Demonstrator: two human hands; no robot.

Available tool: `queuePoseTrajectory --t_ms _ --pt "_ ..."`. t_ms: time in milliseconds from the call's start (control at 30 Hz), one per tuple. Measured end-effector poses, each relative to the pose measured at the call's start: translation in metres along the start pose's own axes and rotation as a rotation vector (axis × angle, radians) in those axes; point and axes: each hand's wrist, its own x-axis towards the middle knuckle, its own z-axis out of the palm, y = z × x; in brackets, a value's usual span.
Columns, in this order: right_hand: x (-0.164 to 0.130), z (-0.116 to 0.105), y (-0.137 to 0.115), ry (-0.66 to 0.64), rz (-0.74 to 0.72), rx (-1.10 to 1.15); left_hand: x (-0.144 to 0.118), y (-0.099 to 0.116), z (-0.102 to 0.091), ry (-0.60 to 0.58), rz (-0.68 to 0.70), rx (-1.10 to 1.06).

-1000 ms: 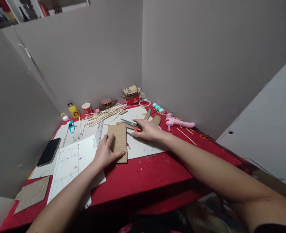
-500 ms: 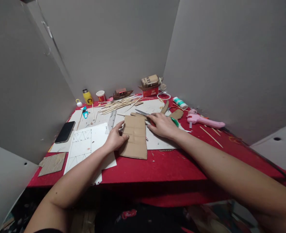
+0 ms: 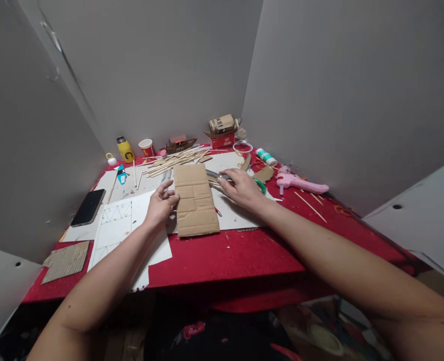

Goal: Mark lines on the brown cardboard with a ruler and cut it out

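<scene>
A rectangular brown cardboard piece (image 3: pixel 194 200) with crease lines stands in front of me, slightly tilted. My left hand (image 3: pixel 160 204) grips its left edge, with the thumb at the front and the other fingers partly behind it. Just right of the cardboard, my right hand (image 3: pixel 240 188) is closed over a pair of scissors with green handles (image 3: pixel 260 186). Their metal blades point left, and the tips are hidden behind the cardboard. Under my left forearm lie white sheets with a drawn truss pattern (image 3: pixel 116 213).
Thin wooden sticks (image 3: pixel 178 161) are heaped at the back, near two model boats, a paper cup (image 3: pixel 146 148) and a yellow bottle (image 3: pixel 125 149). A phone (image 3: pixel 88 207) and corrugated cardboard (image 3: pixel 66 261) lie left. On the right is a pink glue gun (image 3: pixel 300 183). Grey panels enclose the red table.
The cardboard is tilted up more toward me and covers the scissor tips. My right fingers have curled around the scissors. The whole view has shifted a little to the right.
</scene>
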Motion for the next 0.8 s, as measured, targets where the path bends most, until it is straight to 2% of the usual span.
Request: queuePoseTrajectory --t_ms 167,400,600,800 --pt "-0.007 -0.009 -0.014 -0.031 -0.006 0.086 0.000 0.008 -0.001 0.083 0.030 -0.049" --pt "-0.014 -0.011 -0.029 -0.231 -0.056 -0.027 0.010 0.014 -0.011 0.209 0.036 -0.009" --pt "-0.011 -0.010 -0.034 -0.342 -0.030 -0.131 0.010 0.008 -0.011 0.209 -0.034 0.093" --pt "-0.009 -0.012 -0.022 -0.298 0.063 -0.058 0.007 0.009 -0.008 0.188 -0.077 0.185"
